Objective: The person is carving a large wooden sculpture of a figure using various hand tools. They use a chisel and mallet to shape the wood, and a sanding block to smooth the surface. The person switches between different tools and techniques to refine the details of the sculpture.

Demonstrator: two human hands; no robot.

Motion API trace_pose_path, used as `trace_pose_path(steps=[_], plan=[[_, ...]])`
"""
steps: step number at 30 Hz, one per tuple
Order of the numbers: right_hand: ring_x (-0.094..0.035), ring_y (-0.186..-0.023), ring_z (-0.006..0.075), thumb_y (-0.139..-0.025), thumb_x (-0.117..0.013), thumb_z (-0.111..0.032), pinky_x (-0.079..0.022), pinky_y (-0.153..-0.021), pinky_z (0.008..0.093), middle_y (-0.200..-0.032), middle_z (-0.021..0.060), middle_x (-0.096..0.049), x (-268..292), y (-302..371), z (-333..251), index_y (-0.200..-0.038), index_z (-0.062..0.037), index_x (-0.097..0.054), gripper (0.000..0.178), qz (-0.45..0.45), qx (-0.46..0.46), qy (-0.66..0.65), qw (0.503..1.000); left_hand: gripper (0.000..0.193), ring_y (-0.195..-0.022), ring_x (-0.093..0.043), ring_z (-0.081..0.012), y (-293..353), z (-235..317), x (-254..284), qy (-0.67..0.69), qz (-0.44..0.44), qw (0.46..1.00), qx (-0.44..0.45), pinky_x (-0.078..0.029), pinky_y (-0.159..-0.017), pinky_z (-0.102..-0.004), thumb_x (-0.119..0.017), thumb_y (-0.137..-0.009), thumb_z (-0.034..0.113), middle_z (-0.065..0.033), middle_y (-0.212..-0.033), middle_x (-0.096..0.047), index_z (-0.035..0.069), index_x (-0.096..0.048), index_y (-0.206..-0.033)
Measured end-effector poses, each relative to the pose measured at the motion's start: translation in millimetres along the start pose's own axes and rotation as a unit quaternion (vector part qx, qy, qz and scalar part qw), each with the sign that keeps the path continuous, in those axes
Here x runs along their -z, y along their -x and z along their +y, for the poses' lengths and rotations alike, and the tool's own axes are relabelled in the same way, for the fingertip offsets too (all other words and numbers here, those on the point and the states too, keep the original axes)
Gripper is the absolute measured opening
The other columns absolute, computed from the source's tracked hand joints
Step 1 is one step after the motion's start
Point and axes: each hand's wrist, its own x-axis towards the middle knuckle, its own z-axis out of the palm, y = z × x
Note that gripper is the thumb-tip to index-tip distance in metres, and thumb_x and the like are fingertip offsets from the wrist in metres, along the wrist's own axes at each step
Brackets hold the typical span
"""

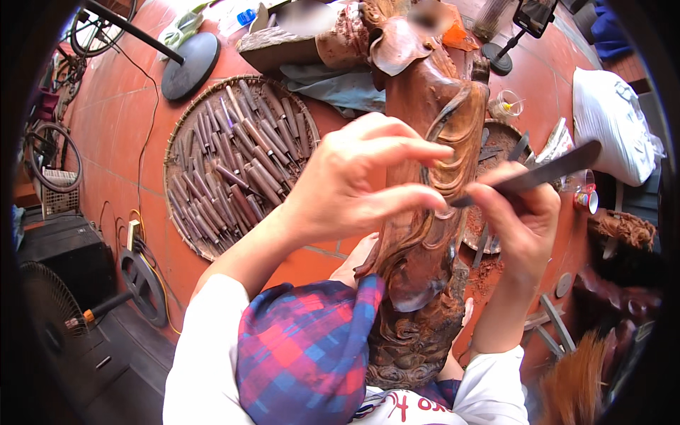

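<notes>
Between my knees stands a carved brown wood sculpture with flowing ridges and a knobbly base. My right hand grips a long, dark, flat tool with a rounded end, perhaps a file. Its narrow end points left, over the carving. My left hand is raised above the wood with thumb and forefinger apart. Its thumb tip comes close to the tool's narrow end; I cannot tell whether they touch. No object shows between the left fingers.
On the red tiled floor at left lies a round woven tray full of wooden-handled chisels. Another tray with tools sits behind the sculpture's right side. A white sack, a glass jar and a black fan stand around.
</notes>
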Motion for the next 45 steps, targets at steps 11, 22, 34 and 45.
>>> trace_pose_path(steps=[11,22,34,45], plan=[[-0.061,-0.064,0.0298,-0.083,-0.061,-0.023,-0.049,-0.062,0.0414,-0.079,0.0132,-0.061,-161.3,-10.3,10.5,-0.081,-0.0037,-0.054,0.021,-0.046,0.284,0.275,0.917,0.021,-0.08,-0.067,-0.0284,59.2,-46.5,-29.0,0.207,0.102,0.971,0.06,-0.054,-0.07,-0.0387,-0.078,-0.069,-0.007,-0.0107,-0.083,-0.07,0.003,-0.067,-0.084],[-0.067,-0.059,0.0261,-0.08,-0.059,-0.019,-0.052,-0.049,0.0375,-0.065,0.0139,-0.065,-133.7,-8.4,32.1,-0.074,-0.0027,-0.058,0.018,-0.066,0.221,0.329,0.916,0.031,-0.143,-0.026,-0.034,45.7,-44.5,-54.6,0.209,0.046,0.968,0.13,-0.026,-0.115,-0.0458,-0.079,-0.069,0.008,-0.0202,-0.151,-0.033,0.005,-0.057,-0.092],[-0.065,-0.053,0.028,-0.076,-0.059,-0.017,-0.052,-0.048,0.0385,-0.061,0.019,-0.063,-139.7,-17.7,49.8,-0.068,-0.0041,-0.059,0.015,-0.018,0.223,0.296,0.929,0.047,-0.145,-0.019,-0.034,46.8,-53.9,-56.1,0.321,0.061,0.927,0.184,-0.017,-0.118,-0.0427,-0.073,-0.07,-0.006,-0.0279,-0.152,-0.025,0.007,-0.041,-0.103],[-0.066,-0.056,0.0297,-0.077,-0.062,-0.022,-0.051,-0.051,0.0389,-0.066,0.0194,-0.065,-127.9,-7.7,42.6,-0.069,-0.0035,-0.059,0.02,-0.041,0.195,0.281,0.939,0.044,-0.146,-0.018,-0.0314,41.7,-47.0,-55.5,0.321,0.013,0.93,0.177,-0.02,-0.118,-0.0416,-0.069,-0.071,-0.011,-0.0265,-0.153,-0.022,0.006,-0.039,-0.099]])
